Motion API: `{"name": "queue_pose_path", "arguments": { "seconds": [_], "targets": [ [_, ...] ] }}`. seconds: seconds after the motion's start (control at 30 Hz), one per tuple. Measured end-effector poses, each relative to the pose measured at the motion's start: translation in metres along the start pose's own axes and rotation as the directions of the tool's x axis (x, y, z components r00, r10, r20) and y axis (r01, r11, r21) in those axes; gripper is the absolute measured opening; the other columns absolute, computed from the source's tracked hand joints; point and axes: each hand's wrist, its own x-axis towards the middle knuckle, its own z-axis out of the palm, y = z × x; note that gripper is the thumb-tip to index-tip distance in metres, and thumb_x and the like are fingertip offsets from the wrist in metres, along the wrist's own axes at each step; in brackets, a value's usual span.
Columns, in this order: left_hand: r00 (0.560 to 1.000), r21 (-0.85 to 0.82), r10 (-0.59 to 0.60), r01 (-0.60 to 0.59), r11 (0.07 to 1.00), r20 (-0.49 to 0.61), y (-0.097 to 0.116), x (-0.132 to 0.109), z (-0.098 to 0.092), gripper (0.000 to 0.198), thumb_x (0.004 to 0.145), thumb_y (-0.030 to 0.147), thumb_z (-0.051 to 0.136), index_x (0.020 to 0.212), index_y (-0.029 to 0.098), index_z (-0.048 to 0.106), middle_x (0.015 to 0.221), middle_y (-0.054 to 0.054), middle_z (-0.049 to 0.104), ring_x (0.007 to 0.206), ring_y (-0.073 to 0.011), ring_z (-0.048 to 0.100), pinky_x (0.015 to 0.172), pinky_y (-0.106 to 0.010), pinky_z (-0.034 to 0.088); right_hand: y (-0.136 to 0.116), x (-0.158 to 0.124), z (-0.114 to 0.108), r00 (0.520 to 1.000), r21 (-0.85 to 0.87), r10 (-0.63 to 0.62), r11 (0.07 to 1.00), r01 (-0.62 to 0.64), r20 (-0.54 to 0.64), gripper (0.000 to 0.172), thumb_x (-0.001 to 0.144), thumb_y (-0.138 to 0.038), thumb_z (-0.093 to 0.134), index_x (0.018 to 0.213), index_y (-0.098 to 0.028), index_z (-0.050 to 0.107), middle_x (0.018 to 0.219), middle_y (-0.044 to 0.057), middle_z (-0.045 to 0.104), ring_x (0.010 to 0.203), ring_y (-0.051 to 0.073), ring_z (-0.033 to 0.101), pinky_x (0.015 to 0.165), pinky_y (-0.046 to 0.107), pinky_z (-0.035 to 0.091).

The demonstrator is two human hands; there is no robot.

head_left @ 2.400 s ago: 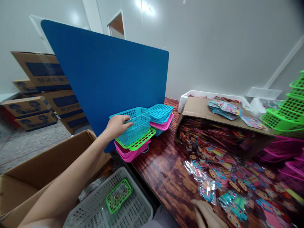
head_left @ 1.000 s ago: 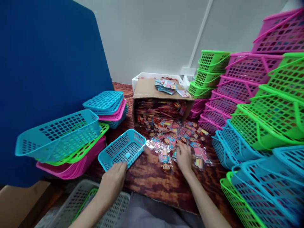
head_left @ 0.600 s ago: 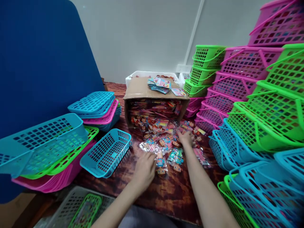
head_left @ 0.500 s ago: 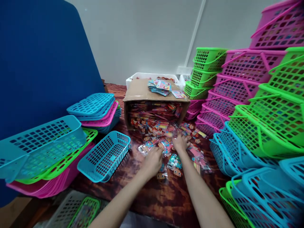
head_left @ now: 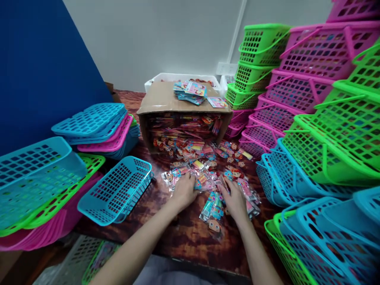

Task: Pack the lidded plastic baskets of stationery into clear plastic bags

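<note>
My left hand (head_left: 184, 193) rests on the left side of a loose heap of small clear packets (head_left: 204, 180) with cartoon-doll pictures. Its fingers are stretched forward with the thumb apart. At the right side of the heap, my right hand (head_left: 235, 198) touches more packets, thumb and fingers spread. Between the hands lies a teal packet (head_left: 211, 204), nearer the table edge. Behind them a cardboard box (head_left: 160, 97) lies on its side, its mouth towards me, with packets spilling out. What lies under my fingers is partly hidden.
A blue basket (head_left: 117, 190) stands left of the heap. Stacked baskets (head_left: 56, 206) and blue lattice pieces (head_left: 89, 120) are further left. Tall stacks of handled green baskets (head_left: 323, 142) and pink baskets (head_left: 299, 91) rise at right. Flat cards (head_left: 191, 91) lie on the box.
My right hand has drawn back towards me from the heap's middle, and its fingers are spread. My left hand now lies over the heap's left packets. The teal packet shows more fully. The view has shifted.
</note>
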Motion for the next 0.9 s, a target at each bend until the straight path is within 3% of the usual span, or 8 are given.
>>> {"name": "queue_pose_path", "arguments": {
  "seconds": [0.13,0.23,0.33,0.47,0.53,0.63,0.73,0.9],
  "targets": [
    [1.0,0.018,-0.031,0.031,0.999,0.003,0.011,0.012,-0.004,0.039,0.096,0.048,0.045,0.117,0.019,0.061,0.122,-0.014,0.057,0.119,-0.0309,0.051,0.1,-0.042,0.039,-0.013,0.001,0.006,0.999,-0.019,0.0,1.0,0.001,0.039,0.047,0.098,-0.04,0.034,0.125,-0.019,0.066,0.121,0.011,0.065,0.112,0.029,0.05,0.101,0.044,0.039],
    [0.997,0.029,-0.076,0.075,0.997,0.025,0.017,0.019,-0.004,0.048,0.089,0.043,0.059,0.129,0.018,0.053,0.127,-0.017,0.056,0.122,-0.0338,0.05,0.1,-0.046,0.039,-0.021,-0.009,0.007,0.999,-0.041,-0.004,0.999,0.005,0.038,0.039,0.093,-0.034,0.044,0.124,-0.023,0.066,0.122,0.009,0.064,0.111,0.03,0.049,0.099,0.045,0.039],
    [0.99,0.024,-0.125,0.123,0.992,0.069,0.017,0.012,-0.005,0.056,0.077,0.043,0.072,0.122,0.013,0.055,0.122,-0.02,0.059,0.115,-0.0359,0.055,0.094,-0.045,0.043,-0.017,-0.025,0.0,0.999,-0.075,0.026,0.997,-0.024,0.026,0.038,0.087,-0.03,0.052,0.121,-0.024,0.066,0.121,0.012,0.063,0.11,0.034,0.05,0.094,0.048,0.04],
    [0.988,-0.014,-0.094,0.097,0.995,0.124,0.008,-0.011,-0.01,0.037,0.075,0.032,0.072,0.106,0.015,0.061,0.109,-0.014,0.064,0.105,-0.0294,0.06,0.088,-0.037,0.046,-0.001,-0.033,-0.01,0.987,0.07,0.157,0.985,-0.155,-0.019,0.061,0.071,-0.026,0.064,0.131,-0.017,0.056,0.122,0.016,0.061,0.116,0.036,0.051,0.097,0.048,0.039],
    [0.991,-0.037,-0.048,0.053,0.998,0.123,0.004,-0.021,-0.01,0.029,0.076,0.026,0.069,0.103,0.019,0.061,0.111,-0.011,0.063,0.109,-0.026,0.058,0.09,-0.033,0.045,0.006,-0.029,-0.013,0.954,0.305,0.3,0.908,-0.286,0.001,0.073,0.059,-0.024,0.071,0.13,-0.021,0.056,0.121,0.013,0.063,0.114,0.035,0.054,0.099,0.047,0.039],
    [0.995,-0.066,-0.002,0.009,0.998,0.1,0.001,-0.033,-0.009,0.025,0.076,0.018,0.064,0.101,0.02,0.061,0.119,-0.01,0.059,0.117,-0.0252,0.052,0.096,-0.033,0.042,0.011,-0.022,-0.017,0.902,0.54,0.422,0.739,-0.402,0.093,0.059,0.047,-0.028,0.076,0.105,-0.02,0.067,0.098,0.007,0.07,0.098,0.034,0.061,0.093,0.047,0.043],
    [0.997,-0.105,-0.023,0.031,0.994,0.077,-0.002,-0.041,-0.007,0.025,0.078,0.013,0.059,0.103,0.018,0.059,0.121,-0.014,0.059,0.119,-0.0277,0.051,0.099,-0.036,0.04,0.006,-0.027,-0.025,0.896,0.66,0.409,0.626,-0.415,0.175,0.044,0.048,-0.038,0.078,0.086,-0.018,0.068,0.079,0.004,0.071,0.081,0.029,0.065,0.079,0.043,0.051],
    [0.989,-0.272,-0.131,0.147,0.951,0.074,-0.02,-0.041,-0.008,0.038,0.074,0.022,0.067,0.11,0.02,0.055,0.106,-0.01,0.067,0.1,-0.0281,0.062,0.087,-0.036,0.045,-0.009,-0.048,-0.041,0.891,0.805,0.365,0.421,-0.417,0.27,0.052,0.051,-0.043,0.082,0.095,-0.019,0.068,0.087,0.006,0.075,0.079,0.026,0.07,0.073,0.039,0.056]
  ]
}}
